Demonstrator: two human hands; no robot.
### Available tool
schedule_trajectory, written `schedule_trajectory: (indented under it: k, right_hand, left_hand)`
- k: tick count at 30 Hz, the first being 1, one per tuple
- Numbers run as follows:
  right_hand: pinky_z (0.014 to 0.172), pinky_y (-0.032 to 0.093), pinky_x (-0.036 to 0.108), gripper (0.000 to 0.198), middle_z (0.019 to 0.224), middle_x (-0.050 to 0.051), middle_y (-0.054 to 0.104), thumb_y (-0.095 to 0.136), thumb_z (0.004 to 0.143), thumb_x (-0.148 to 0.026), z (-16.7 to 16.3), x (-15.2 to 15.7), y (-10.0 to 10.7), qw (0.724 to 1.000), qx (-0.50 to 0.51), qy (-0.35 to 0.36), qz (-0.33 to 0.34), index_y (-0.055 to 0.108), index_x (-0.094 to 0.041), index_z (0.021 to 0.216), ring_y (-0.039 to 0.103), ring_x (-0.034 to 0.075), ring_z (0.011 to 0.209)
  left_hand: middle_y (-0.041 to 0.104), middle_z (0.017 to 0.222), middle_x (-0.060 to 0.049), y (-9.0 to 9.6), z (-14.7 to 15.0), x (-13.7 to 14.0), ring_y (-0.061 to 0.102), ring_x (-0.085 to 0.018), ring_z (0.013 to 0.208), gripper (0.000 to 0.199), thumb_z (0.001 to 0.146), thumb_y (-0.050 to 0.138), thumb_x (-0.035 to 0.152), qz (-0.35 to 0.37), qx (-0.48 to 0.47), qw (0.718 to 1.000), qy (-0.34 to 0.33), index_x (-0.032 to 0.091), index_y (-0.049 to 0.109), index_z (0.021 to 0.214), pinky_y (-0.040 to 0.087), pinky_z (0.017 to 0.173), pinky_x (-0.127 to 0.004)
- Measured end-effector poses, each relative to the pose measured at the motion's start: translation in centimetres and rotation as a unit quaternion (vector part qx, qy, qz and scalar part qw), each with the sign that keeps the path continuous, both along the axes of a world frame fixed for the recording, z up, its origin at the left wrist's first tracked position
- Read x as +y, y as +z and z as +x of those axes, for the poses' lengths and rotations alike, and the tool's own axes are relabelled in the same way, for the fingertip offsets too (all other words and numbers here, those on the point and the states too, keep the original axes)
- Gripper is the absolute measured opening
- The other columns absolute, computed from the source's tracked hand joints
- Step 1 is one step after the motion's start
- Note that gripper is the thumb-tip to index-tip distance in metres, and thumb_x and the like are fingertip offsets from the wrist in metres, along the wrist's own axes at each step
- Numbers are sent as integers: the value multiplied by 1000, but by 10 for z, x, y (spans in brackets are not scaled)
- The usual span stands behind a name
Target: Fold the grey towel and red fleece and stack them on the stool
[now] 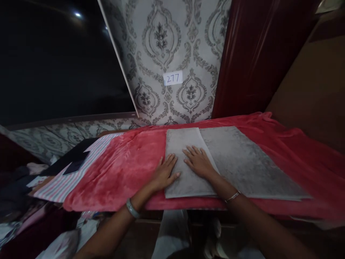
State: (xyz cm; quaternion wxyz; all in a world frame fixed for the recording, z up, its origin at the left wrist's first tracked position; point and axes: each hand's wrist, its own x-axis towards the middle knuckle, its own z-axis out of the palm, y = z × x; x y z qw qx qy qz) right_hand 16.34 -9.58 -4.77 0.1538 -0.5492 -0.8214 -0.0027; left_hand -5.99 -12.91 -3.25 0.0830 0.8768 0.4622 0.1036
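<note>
- Pressing down, the person is apparently flattening the grey cloth [245, 165] along its folded-over left panel [182, 138].
- Left hand [164, 175] is lying across the panel's left edge, fingers loosely spread, gripping nothing.
- Right hand [198, 162] is resting on the panel near its inner edge, fingers fanned out, pinching nothing.
- Grey cloth is lying on the red blanket [132, 156]; striped cloth [94, 162] is showing at the blanket's left edge.
- Step is probably calling for light, even pressure: left steadying the edge, right smoothing outward, neither dragging the layer beneath nor creasing the panel.
</note>
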Motion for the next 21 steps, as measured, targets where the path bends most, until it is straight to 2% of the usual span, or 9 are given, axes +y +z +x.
schedule_trajectory:
  k: [3,8,11,15,21]
  right_hand:
    - [119,20,54,53,161,6,36,32,102,-44,-1,-1,3,1000,13,-3,-5,43,-27,151,28,29,149]
    - [120,17,54,53,161,5,36,34,101,-43,-2,-2,6,999,25,-1,-25,44,-27,150,27,29,149]
    - [120,16,54,54,161,4,34,35,101,-44,-1,-1,6,999,32,4,-31,43,-28,151,26,29,150]
    - [121,13,54,53,162,3,32,36,101,-43,-1,-1,5,998,39,2,-41,42,-29,151,24,28,150]
    - [122,10,52,53,163,2,30,36,101,-43,-2,-1,11,996,56,-1,-62,41,-29,152,21,27,151]
  left_hand:
    - [22,164,-13,8,10,45,14,-27,154,69,100,25,57,-17,34,999,31,17,27,157,10,123,-57]
    - [21,165,-9,16,23,130,11,-26,154,63,100,28,50,-28,71,995,59,22,27,156,14,122,-58]
    - [18,166,-9,16,28,169,11,-26,154,65,99,29,52,-36,66,993,90,21,27,156,15,122,-57]
    - [19,166,-11,14,35,197,13,-27,154,67,98,29,53,-30,50,991,123,19,29,155,17,121,-55]
    - [22,165,-15,12,41,205,17,-28,153,69,98,27,53,0,43,986,162,15,28,156,17,121,-56]
